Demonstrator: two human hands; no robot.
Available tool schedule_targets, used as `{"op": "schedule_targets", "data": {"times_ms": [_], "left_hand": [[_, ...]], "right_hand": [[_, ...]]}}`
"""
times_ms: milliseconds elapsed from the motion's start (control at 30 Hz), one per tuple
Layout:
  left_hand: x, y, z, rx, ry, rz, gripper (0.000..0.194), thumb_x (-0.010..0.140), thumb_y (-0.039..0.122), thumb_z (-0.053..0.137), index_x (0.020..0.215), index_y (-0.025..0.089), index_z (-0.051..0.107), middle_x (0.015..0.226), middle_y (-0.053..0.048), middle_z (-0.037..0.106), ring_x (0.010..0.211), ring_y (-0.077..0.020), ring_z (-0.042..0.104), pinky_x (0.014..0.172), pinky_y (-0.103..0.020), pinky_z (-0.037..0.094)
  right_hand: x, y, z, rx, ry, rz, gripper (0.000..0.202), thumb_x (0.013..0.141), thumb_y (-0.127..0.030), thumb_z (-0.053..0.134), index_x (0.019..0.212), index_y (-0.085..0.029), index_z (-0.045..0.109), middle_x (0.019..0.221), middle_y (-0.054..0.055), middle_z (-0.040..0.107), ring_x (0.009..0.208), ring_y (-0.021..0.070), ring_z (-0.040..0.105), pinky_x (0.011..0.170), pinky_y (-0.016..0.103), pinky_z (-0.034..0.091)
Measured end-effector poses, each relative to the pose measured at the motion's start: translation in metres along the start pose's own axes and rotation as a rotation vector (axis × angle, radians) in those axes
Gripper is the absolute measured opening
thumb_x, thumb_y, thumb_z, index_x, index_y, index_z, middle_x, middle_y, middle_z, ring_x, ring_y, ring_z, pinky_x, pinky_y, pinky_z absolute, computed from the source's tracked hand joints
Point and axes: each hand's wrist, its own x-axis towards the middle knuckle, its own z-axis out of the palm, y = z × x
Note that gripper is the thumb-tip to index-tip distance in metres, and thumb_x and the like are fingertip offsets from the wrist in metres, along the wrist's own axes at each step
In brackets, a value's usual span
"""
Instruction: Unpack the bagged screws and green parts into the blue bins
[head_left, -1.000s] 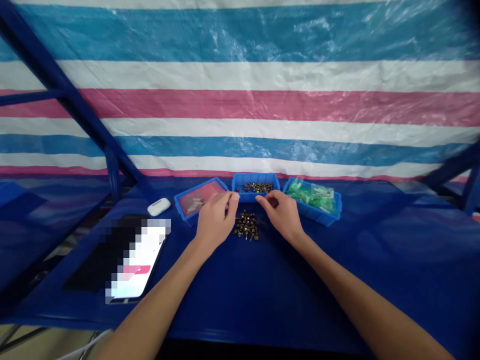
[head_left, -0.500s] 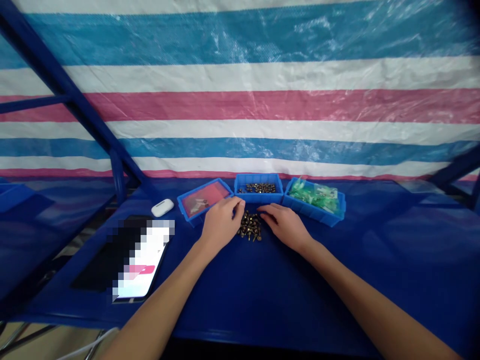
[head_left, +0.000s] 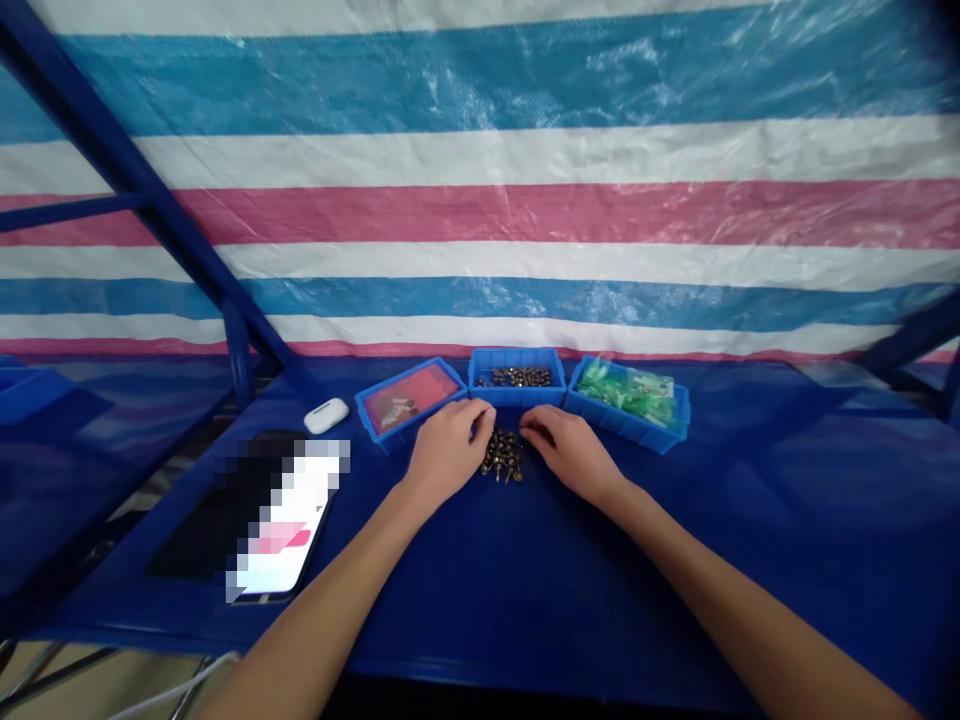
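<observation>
A small pile of dark brass-coloured tacks [head_left: 504, 458] with round heads lies on the blue tabletop, between my two hands. My left hand [head_left: 450, 445] rests at the pile's left edge, thumb and fingers pinched together. Whatever is between those fingertips is too small to make out. At the pile's upper right is my right hand [head_left: 568, 448], its fingers curled in and the tips close together; their contents are hidden. Just behind the pile stands a blue bin [head_left: 517, 397] holding more tacks [head_left: 521, 377].
A left blue bin [head_left: 412, 435] holds a reddish sheet and small pieces. In the right blue bin [head_left: 630, 424] are green plastic packets [head_left: 634, 393]. A white case [head_left: 326, 416] and a lit phone [head_left: 289, 560] lie left. Behind hangs a striped tarp [head_left: 525, 215].
My left hand has shifted slightly right, over the pile's left edge. My right hand has barely moved, its fingertips a little more closed.
</observation>
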Motion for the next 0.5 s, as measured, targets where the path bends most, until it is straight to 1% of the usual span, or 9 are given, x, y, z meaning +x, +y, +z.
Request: {"op": "schedule_targets", "data": {"times_ms": [100, 200, 267, 367, 500], "left_hand": [[0.000, 0.003, -0.002, -0.067, -0.068, 0.091, 0.023, 0.098, 0.029, 0.042, 0.098, 0.022, 0.064, 0.091, -0.003, 0.067, 0.086, -0.0178, 0.060, 0.078, -0.031, 0.047], [0.000, 0.006, -0.003, -0.110, -0.124, 0.151, 0.023, 0.099, 0.032, 0.042, 0.104, 0.022, 0.062, 0.098, -0.003, 0.066, 0.092, -0.0188, 0.057, 0.083, -0.033, 0.046], [0.000, 0.006, -0.002, -0.118, -0.137, 0.156, 0.023, 0.099, 0.033, 0.042, 0.104, 0.021, 0.062, 0.100, -0.003, 0.066, 0.093, -0.0191, 0.056, 0.083, -0.033, 0.046], [0.000, 0.003, -0.001, -0.111, -0.143, 0.155, 0.020, 0.099, 0.030, 0.044, 0.098, 0.021, 0.061, 0.095, -0.002, 0.066, 0.090, -0.0188, 0.055, 0.080, -0.032, 0.045], [0.000, 0.000, 0.002, -0.114, -0.133, 0.154, 0.016, 0.098, 0.026, 0.046, 0.094, 0.021, 0.061, 0.094, -0.002, 0.065, 0.090, -0.0185, 0.054, 0.080, -0.032, 0.045]], "right_hand": [[0.000, -0.002, -0.002, 0.267, 0.073, 0.010, 0.008, 0.090, -0.023, 0.056, 0.097, -0.021, 0.060, 0.089, 0.001, 0.068, 0.081, 0.0150, 0.065, 0.072, 0.027, 0.050], [-0.002, -0.006, -0.003, 0.411, 0.077, 0.005, 0.009, 0.089, -0.025, 0.057, 0.097, -0.022, 0.060, 0.090, 0.001, 0.068, 0.083, 0.0157, 0.066, 0.075, 0.029, 0.052], [-0.003, -0.009, -0.003, 0.437, 0.076, 0.001, 0.009, 0.089, -0.027, 0.059, 0.096, -0.022, 0.061, 0.090, 0.001, 0.069, 0.084, 0.0164, 0.067, 0.078, 0.030, 0.053], [-0.004, -0.011, -0.003, 0.404, 0.085, -0.007, 0.008, 0.087, -0.027, 0.062, 0.094, -0.023, 0.061, 0.090, 0.000, 0.070, 0.085, 0.0168, 0.068, 0.079, 0.031, 0.053], [-0.004, -0.010, -0.003, 0.314, 0.077, -0.045, 0.014, 0.088, -0.028, 0.060, 0.102, -0.024, 0.062, 0.095, 0.000, 0.071, 0.088, 0.0175, 0.068, 0.079, 0.031, 0.054]]}}
